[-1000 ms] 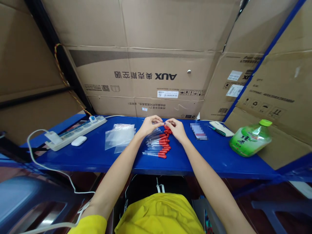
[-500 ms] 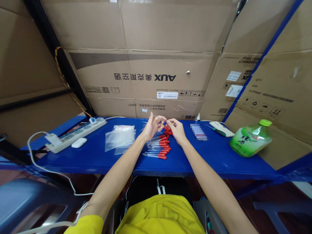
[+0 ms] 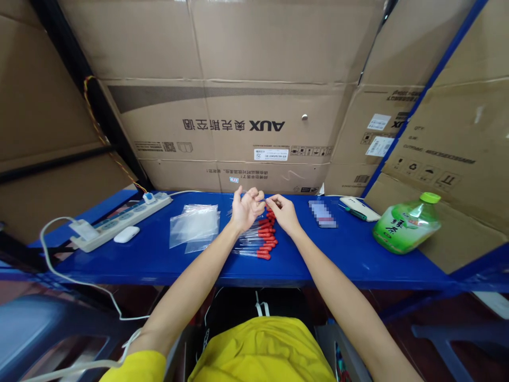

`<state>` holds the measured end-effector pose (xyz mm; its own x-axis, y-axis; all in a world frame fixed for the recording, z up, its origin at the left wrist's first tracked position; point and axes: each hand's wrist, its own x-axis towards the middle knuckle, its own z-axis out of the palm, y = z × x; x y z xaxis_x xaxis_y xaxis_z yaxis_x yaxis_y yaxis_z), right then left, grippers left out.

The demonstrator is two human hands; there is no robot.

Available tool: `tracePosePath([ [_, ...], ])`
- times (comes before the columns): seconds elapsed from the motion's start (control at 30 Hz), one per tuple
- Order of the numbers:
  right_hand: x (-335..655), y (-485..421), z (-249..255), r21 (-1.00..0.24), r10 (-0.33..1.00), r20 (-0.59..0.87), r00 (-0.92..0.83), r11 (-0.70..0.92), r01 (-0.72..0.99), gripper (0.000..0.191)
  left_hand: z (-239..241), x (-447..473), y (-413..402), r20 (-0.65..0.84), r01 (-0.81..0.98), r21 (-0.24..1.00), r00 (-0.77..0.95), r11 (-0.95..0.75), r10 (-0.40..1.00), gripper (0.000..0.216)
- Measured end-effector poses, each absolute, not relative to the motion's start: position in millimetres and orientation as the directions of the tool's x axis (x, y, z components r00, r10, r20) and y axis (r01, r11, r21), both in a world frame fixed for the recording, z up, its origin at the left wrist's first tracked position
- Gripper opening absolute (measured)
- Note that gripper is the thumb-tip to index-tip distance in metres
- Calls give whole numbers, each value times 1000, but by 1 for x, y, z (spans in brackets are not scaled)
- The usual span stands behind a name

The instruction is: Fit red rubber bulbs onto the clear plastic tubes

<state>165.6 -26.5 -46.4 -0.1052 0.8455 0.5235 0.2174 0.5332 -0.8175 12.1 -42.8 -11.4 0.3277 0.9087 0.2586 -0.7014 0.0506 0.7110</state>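
Note:
Several clear glass droppers with red rubber bulbs (image 3: 260, 239) lie in a row on the blue shelf (image 3: 342, 254). My left hand (image 3: 244, 208) is raised above the far end of the row, palm turned up, fingers curled around a thin clear dropper tube. My right hand (image 3: 280, 211) is beside it, pinching the same tube's other end between thumb and fingers. The two hands almost touch. The red bulbs at the far end of the row sit just under my right hand.
Clear plastic bags (image 3: 194, 225) lie left of the droppers. Farther left are a white power strip (image 3: 119, 220) with cable and a white earbud case (image 3: 126, 234). To the right lie a phone (image 3: 322, 214), a white device (image 3: 360, 208) and a green bottle (image 3: 405, 226). Cardboard boxes (image 3: 238, 122) wall the back.
My left hand lifted off the row and turned palm up, its fingers opening then curling on the tube. My right hand stayed close, still pinching.

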Motion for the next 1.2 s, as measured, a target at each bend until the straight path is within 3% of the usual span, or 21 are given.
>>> tracePosePath([
  [0.13,181,-22,-44,-724,827,540,-156,551,416,34,-14,5,-38,263,-752,659,225,-5,938,53],
  [0.27,208,-9,-48,-541,855,507,-111,416,731,29,-16,-3,-32,250,-773,629,105,-79,963,59],
  [0.43,228,0,-57,-412,896,434,-99,294,863,22,-14,-4,-29,252,-783,621,142,-47,957,54],
  [0.67,233,-1,-63,-393,927,327,-185,312,865,27,-19,-4,-25,233,-782,622,132,-43,963,46],
  [1.0,239,9,-69,-544,942,289,-171,308,781,18,-24,-8,-20,257,-811,582,114,-59,960,39],
  [1.2,240,7,-65,-613,944,290,-157,309,727,22,-25,-5,-20,213,-794,607,124,-32,969,39],
])
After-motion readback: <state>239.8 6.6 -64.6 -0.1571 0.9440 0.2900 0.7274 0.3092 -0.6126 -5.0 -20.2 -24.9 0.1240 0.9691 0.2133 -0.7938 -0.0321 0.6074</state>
